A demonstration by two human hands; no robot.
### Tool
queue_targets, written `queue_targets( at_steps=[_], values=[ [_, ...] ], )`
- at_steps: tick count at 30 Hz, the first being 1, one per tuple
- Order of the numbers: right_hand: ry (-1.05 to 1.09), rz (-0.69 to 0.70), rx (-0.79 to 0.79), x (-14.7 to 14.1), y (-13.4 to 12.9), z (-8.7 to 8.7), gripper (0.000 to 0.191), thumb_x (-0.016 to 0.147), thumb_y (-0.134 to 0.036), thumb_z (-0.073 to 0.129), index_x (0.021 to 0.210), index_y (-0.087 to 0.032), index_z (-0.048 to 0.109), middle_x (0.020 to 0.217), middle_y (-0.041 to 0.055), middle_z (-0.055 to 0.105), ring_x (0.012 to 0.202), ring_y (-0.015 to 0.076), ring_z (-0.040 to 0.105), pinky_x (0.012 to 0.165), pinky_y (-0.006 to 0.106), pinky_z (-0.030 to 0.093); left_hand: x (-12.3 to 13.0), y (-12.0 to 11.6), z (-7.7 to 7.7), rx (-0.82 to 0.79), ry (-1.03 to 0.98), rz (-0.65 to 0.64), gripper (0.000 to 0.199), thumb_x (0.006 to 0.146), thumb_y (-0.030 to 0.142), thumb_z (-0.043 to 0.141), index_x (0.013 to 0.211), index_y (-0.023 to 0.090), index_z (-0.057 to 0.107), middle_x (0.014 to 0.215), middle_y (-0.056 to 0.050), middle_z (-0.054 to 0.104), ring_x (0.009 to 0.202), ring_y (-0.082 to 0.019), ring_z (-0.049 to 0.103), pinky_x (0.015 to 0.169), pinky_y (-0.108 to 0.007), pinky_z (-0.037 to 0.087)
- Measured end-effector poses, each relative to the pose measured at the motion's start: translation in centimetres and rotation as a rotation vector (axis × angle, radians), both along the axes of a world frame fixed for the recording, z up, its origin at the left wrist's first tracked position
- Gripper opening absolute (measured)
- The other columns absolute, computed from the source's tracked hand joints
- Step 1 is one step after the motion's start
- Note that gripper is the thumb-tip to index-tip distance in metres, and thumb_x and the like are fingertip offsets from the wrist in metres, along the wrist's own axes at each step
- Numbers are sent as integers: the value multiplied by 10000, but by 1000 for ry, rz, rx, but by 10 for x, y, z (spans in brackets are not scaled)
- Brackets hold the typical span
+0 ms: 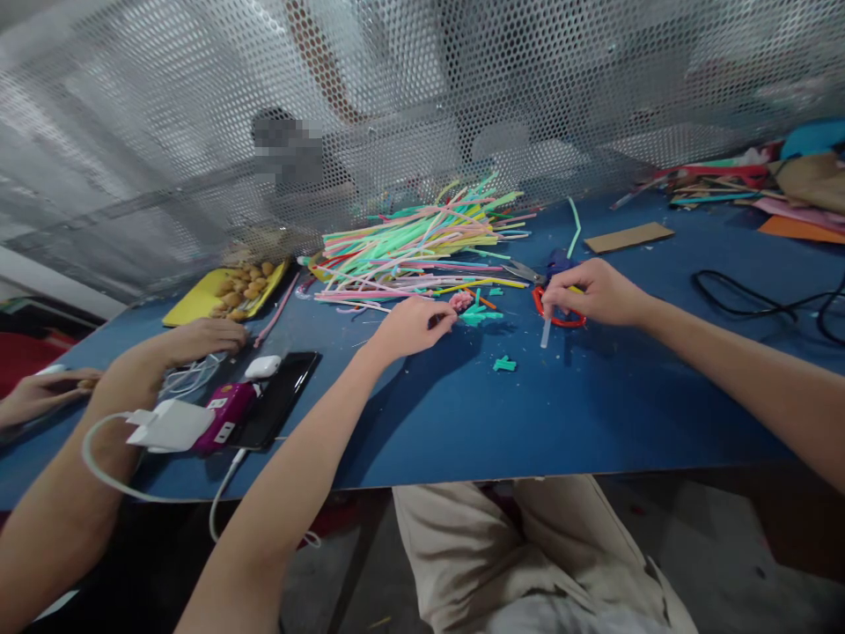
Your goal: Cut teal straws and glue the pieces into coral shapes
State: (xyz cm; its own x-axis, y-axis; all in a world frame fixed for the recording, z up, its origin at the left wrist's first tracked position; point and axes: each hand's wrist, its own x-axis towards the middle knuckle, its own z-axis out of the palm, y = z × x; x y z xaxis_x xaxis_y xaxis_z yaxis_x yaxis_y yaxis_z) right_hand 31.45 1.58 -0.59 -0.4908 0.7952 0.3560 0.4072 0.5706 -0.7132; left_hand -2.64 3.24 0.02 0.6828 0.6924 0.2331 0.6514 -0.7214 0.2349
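Note:
My left hand [413, 327] is closed in a pinch beside a small pink, bumpy craft piece [460, 302], which appears to be at its fingertips. Teal pipe-cleaner pieces [481, 312] fan out just right of it; whether they are joined to the pink part I cannot tell. My right hand [591, 292] pinches a short translucent glue stick [546, 333] that points down at the table. Under and beside that hand lie scissors with red handle loops [573, 320], their metal blades pointing left. A small teal bundle [505, 363] rests on the table nearer me.
A pile of coloured pipe cleaners [422, 238] lies against the perforated metal screen [396, 123]. At left are a yellow tray [191, 299], a phone [281, 401], chargers [175, 424] and another person's hand [204, 339]. Cardboard [627, 237] and a black cable [745, 304] lie right.

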Motion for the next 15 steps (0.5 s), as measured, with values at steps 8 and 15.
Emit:
queue_targets(
  at_steps=[8,15],
  values=[
    [130,39,17,-8,-7,2,258,951,-405,596,1042,-268,795,953,46,773,728,164,651,667,331,519,-4,8,-4,124,-31,30,211,927,277,566,996,196,749,958,-64,774,854,-203,702,819,-323,499],
    [169,-295,127,0,-7,12,271,835,-534,751,782,-269,755,558,-10,580,519,145,473,521,338,389,7,-6,0,301,-24,4,232,987,315,545,1042,216,747,1061,-80,769,1022,-235,683,951,-388,467]
  ],
)
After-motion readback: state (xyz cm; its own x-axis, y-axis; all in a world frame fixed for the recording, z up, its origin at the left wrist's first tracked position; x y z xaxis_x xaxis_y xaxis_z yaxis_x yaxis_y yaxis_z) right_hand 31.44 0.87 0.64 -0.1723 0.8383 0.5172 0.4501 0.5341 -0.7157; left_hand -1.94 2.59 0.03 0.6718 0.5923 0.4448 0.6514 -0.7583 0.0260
